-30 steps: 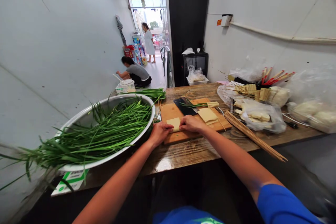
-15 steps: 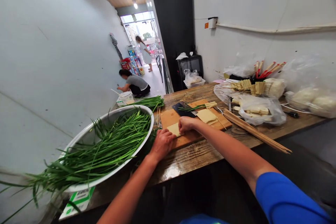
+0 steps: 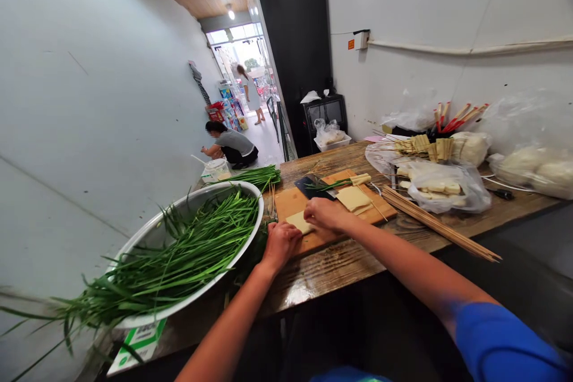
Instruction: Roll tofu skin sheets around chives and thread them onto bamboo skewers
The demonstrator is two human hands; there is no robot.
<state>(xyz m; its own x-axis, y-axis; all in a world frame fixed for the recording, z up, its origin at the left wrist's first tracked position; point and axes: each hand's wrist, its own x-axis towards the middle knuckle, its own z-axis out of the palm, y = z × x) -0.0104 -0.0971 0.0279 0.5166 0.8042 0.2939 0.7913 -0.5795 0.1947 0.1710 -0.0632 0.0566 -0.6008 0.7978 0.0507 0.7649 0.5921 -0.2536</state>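
Note:
On a wooden cutting board [image 3: 313, 243] lies a pale yellow sheet [image 3: 299, 222], which looks like tofu skin. My left hand [image 3: 283, 243] has its fingers curled on the sheet's near-left edge. My right hand [image 3: 324, 213] is closed at the right part of the same sheet, fingertips pinched down and partly hidden. Behind my right hand rests a dark cleaver [image 3: 308, 186], with a small bunch of chives [image 3: 333, 183] lying over it. A stack of similar sheets [image 3: 353, 198] sits on the board's right side.
A large white basin [image 3: 258, 221] heaped with long green chives [image 3: 201, 245] stands left. Bamboo skewers [image 3: 439, 224] lie across the table [image 3: 308, 280] at right, beside plastic bags [image 3: 474, 194] of pale food. One person [image 3: 237, 143] crouches beyond the table; another [image 3: 253, 95] stands near the doorway.
My right hand's fist has loosened slightly into a pinch over the sheet, its forearm shifting a little. My left hand stays at the sheet's edge. The distant standing person has turned.

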